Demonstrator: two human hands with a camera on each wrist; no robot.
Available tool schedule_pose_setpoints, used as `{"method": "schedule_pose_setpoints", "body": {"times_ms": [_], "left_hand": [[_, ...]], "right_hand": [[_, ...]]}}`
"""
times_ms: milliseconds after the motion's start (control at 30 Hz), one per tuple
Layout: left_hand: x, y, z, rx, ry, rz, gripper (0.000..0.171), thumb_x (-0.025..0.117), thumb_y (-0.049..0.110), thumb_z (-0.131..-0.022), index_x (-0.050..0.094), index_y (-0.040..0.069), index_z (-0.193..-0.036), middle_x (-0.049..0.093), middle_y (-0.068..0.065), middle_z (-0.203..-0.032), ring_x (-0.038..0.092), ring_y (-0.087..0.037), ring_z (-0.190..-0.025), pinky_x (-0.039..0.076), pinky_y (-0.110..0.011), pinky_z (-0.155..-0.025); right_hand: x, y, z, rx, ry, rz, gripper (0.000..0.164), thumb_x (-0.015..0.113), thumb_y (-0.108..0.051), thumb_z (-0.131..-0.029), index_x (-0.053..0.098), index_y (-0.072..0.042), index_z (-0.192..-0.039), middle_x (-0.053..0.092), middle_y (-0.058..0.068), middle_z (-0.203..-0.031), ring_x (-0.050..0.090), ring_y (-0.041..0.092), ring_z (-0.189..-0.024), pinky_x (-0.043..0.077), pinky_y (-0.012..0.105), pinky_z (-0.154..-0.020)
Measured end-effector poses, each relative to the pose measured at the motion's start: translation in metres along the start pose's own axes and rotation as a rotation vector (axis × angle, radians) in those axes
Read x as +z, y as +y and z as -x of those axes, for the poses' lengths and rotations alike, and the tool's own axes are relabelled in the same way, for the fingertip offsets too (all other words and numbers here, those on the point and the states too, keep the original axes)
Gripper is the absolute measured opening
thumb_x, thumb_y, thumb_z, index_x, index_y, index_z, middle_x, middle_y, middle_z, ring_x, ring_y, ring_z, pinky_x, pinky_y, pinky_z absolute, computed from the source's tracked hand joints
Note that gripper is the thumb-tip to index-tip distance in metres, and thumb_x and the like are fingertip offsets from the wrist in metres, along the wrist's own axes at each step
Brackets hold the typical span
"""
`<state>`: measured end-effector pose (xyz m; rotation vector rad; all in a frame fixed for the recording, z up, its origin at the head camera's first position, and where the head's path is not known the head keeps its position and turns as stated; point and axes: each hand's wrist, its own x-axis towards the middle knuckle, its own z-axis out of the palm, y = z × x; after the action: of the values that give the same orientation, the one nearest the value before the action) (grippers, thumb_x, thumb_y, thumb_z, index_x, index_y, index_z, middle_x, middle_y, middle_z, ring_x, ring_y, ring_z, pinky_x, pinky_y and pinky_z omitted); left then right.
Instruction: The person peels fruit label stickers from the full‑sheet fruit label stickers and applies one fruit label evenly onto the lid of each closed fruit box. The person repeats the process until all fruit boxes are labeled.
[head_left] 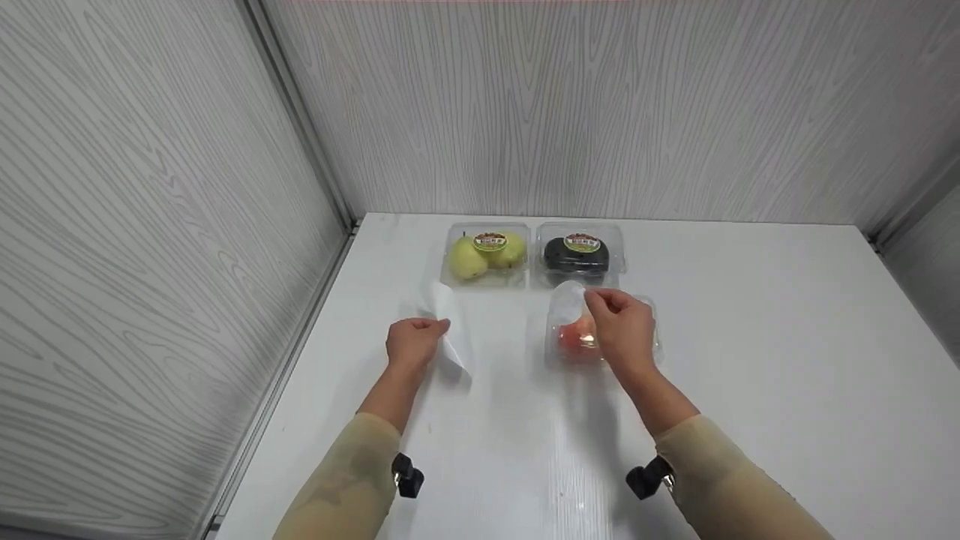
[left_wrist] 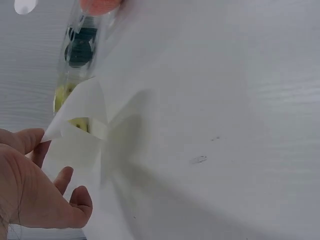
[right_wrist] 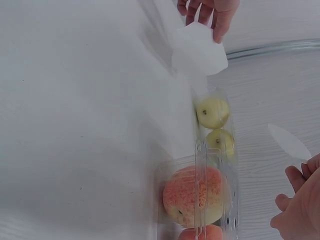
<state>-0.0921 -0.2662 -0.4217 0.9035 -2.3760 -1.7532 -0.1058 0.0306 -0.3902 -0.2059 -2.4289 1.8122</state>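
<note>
My left hand (head_left: 412,341) pinches the edge of a thin white paper sheet (head_left: 452,334) between thumb and fingers, and the sheet hangs bent. In my right hand (head_left: 624,326), thumb and fingertips hold a small white oval sticker (right_wrist: 291,142) by one end. That hand is above a clear plastic box of red-and-yellow fruit (right_wrist: 192,192), which look like apples. The box is closed, and the hand partly hides it in the head view. Whether the sticker touches the lid cannot be told from the head view; in the right wrist view it appears clear of it.
Behind, two clear boxes stand side by side: one with yellow-green pears (head_left: 469,259), the other with dark fruit (head_left: 576,259). Both carry oval labels on their lids. Wood-grained panels (head_left: 525,112) border the white table (head_left: 750,360) at the back and sides.
</note>
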Motion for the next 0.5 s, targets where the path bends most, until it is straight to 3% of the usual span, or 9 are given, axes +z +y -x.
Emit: {"method": "schedule_pose_setpoints", "body": {"times_ms": [167,333,500], "left_hand": [[-0.005,-0.006,-0.007,0.006,-0.003,-0.103,0.030,0.076,0.026,-0.098,0.074,-0.001,-0.111,0.071,-0.016,-0.117,0.063,-0.031,-0.113,0.051,-0.043,-0.101],[-0.013,-0.015,-0.010,0.043,0.065,-0.325,0.033,0.075,0.032,-0.096,0.079,0.002,-0.109,0.074,-0.015,-0.114,0.061,-0.037,-0.116,0.047,-0.049,-0.102],[-0.016,-0.018,-0.010,0.063,0.107,-0.480,0.037,0.072,0.034,-0.096,0.078,0.001,-0.110,0.072,-0.019,-0.115,0.055,-0.041,-0.121,0.043,-0.055,-0.103]], "right_hand": [[-0.003,0.003,0.002,0.019,0.016,-0.002,0.030,0.065,-0.028,-0.107,0.078,-0.005,-0.123,0.073,0.011,-0.116,0.060,0.023,-0.100,0.051,0.029,-0.084],[-0.006,0.007,0.004,0.010,0.030,-0.009,0.031,0.066,-0.029,-0.106,0.078,-0.005,-0.121,0.074,0.011,-0.112,0.060,0.022,-0.094,0.051,0.021,-0.073],[-0.010,0.009,0.005,-0.008,0.035,-0.014,0.031,0.066,-0.029,-0.106,0.078,-0.005,-0.122,0.075,0.012,-0.117,0.061,0.023,-0.101,0.052,0.024,-0.084]]}}
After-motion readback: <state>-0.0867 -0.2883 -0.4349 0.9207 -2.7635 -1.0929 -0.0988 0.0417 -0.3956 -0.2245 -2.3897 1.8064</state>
